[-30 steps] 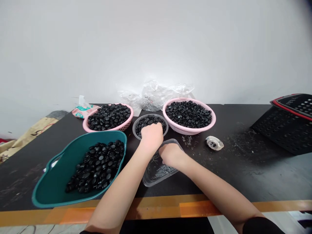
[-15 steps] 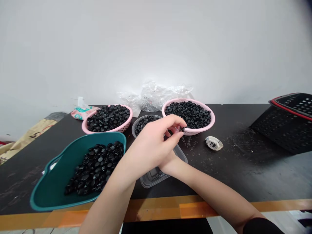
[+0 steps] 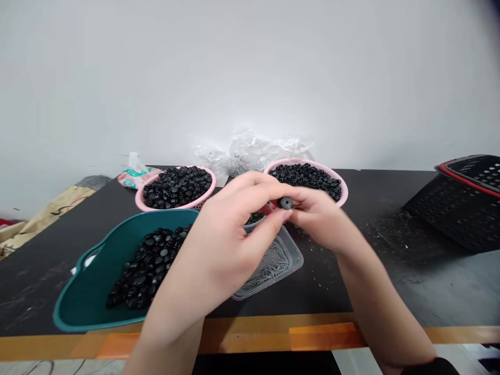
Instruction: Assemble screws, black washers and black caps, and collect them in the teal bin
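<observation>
Between the thumb and fingers of my left hand [image 3: 230,229] is a small round black part [image 3: 285,202] with a hole in its face. My right hand [image 3: 318,211] meets it from the right, its fingertips closed against the same part; whether they pinch anything else is hidden. Under the hands lies a clear plastic tray [image 3: 291,263] of small metal pins [image 3: 271,268]. Behind them, a round clear tub of small black parts [image 3: 255,217] is mostly covered by my left hand.
A teal basket [image 3: 94,276] of black caps stands at the left. Two pink baskets [image 3: 209,195] [image 3: 344,194] of black parts are farther back, before crumpled clear plastic [image 3: 250,151]. A black basket [image 3: 449,208] with a red rim is at the right.
My right hand has come up from under my left wrist, out of the tray area, to the black part. The metal pins are now more exposed, and the part shows its holed face.
</observation>
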Action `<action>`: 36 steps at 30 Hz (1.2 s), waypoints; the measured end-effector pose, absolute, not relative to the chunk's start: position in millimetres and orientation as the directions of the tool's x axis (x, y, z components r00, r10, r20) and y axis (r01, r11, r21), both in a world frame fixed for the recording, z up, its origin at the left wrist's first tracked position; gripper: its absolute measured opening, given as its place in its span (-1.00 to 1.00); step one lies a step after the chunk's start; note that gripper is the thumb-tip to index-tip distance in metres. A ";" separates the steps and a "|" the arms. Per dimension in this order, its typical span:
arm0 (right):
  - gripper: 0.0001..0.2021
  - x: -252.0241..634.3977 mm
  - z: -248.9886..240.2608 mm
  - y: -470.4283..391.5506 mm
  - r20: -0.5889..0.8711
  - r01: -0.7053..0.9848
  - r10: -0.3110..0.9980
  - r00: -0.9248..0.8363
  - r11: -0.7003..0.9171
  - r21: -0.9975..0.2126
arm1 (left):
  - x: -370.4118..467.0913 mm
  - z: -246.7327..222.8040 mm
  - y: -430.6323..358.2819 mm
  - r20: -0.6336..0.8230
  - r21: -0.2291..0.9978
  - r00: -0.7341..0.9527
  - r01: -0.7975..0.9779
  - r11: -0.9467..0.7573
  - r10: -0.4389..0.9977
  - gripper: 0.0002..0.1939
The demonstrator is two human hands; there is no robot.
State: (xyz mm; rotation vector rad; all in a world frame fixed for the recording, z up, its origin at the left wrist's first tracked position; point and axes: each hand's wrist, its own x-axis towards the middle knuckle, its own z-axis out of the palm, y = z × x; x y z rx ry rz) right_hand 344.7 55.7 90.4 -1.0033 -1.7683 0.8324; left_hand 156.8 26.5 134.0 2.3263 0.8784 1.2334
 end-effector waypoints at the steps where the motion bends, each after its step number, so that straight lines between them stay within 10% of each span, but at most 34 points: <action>1: -0.87 350.1 95.1 50.5 0.409 0.208 0.886 -0.219 0.452 -0.868 | 156.4 133.9 26.3 0.617 0.549 0.421 0.377 -0.746 0.666 -0.77; 9: -0.76 346.8 108.1 4.3 0.585 0.158 0.810 0.041 0.573 -0.804 | 157.5 125.1 23.2 0.609 0.613 0.353 0.359 -0.704 0.710 -0.77; 24: -0.87 343.4 106.9 4.7 0.665 0.435 0.746 -0.016 0.604 -0.667 | 169.2 117.0 21.3 0.690 0.275 0.469 0.535 -0.799 0.551 -0.83; 36: -0.85 361.2 112.0 24.1 0.553 0.076 0.830 -0.068 0.557 -0.827 | 178.4 113.1 38.5 0.482 0.820 0.338 0.149 -0.552 0.808 -0.85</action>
